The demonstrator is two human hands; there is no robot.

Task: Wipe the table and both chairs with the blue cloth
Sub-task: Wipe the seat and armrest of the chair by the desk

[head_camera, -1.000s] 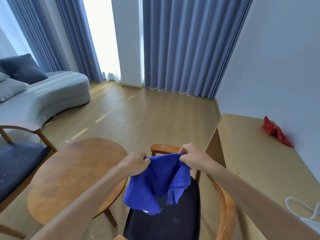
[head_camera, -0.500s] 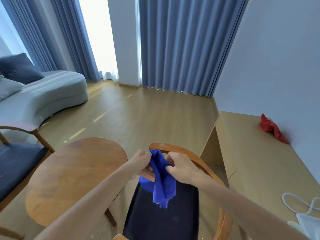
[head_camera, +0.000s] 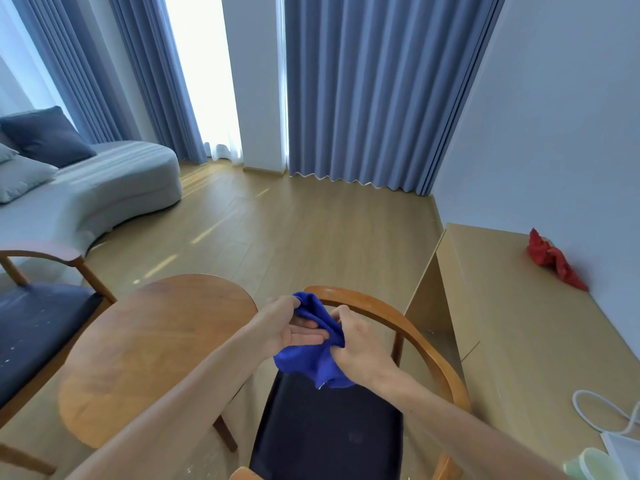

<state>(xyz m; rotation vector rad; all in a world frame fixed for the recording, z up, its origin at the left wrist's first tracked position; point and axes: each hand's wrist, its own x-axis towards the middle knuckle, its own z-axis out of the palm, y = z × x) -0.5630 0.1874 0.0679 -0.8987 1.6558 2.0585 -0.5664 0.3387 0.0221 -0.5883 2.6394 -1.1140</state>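
Left hand (head_camera: 289,329): palm turned up, fingers straight and pointing right, lying flat against the blue cloth (head_camera: 313,355); the thumb side meets the cloth's top fold. Right hand (head_camera: 358,348): fingers curled in, pinching the bunched cloth from the right side. The cloth is gathered between the two hands, its upper fold rising just above the left fingers, its loose lower part hanging below both hands, with a small pale tag at the bottom edge.

Both hands and cloth are held in the air over the near chair (head_camera: 398,327), above the front part of its dark seat and just inside the curved wooden back rail. Cloth does not touch the seat.

Round wooden worktop (head_camera: 156,344) sits just left of the near chair; the left forearm crosses over its right edge. Surface shows wood grain and a soft glare near the far edge. Second chair (head_camera: 45,306) stands at the worktop's left side, dark seat flecked with pale specks, wooden arm curving across the top.

To the right, a long pale desk (head_camera: 519,323) runs along the wall. Red cloth (head_camera: 554,259) lies crumpled at its far edge against the wall. White cable (head_camera: 595,410) loops near its near right corner, beside a pale green cup (head_camera: 588,465) at the frame's edge.

Beyond: wooden floor, grey sofa (head_camera: 104,188) with cushions at left, blue curtains (head_camera: 363,88) across the back.
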